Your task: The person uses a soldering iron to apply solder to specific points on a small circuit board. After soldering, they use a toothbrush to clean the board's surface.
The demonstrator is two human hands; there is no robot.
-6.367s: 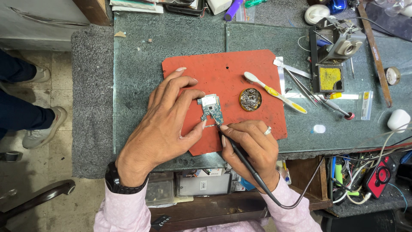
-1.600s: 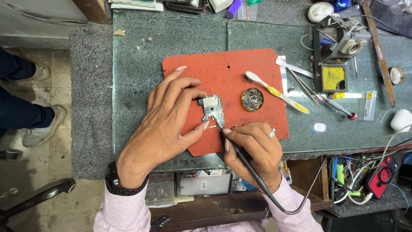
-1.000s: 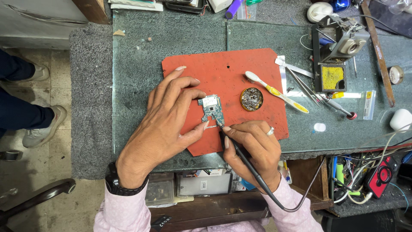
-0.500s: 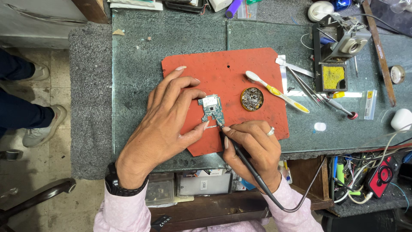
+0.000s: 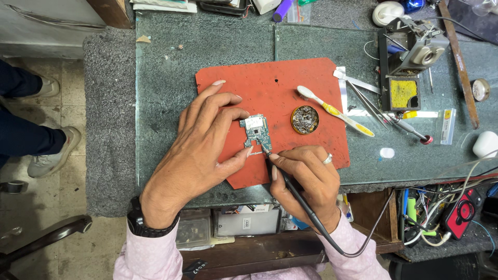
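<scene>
The left hand [image 5: 199,142] lies flat on the red mat [image 5: 270,88], fingers spread, thumb and index tips pressing the edges of the small circuit board [image 5: 256,129] to keep it from sliding. The right hand [image 5: 306,179] has its fingers clamped pen-fashion on a corded soldering iron [image 5: 290,189], its tip meeting the board's lower edge, the heel resting at the worktop [image 5: 171,78] edge for steadiness. A round tin [image 5: 304,120] and toothbrush [image 5: 334,110] lie just beside, within reach.

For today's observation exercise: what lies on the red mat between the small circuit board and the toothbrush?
In the head view, a small round tin of metallic wool sits on the red mat, between the circuit board and the toothbrush.
</scene>
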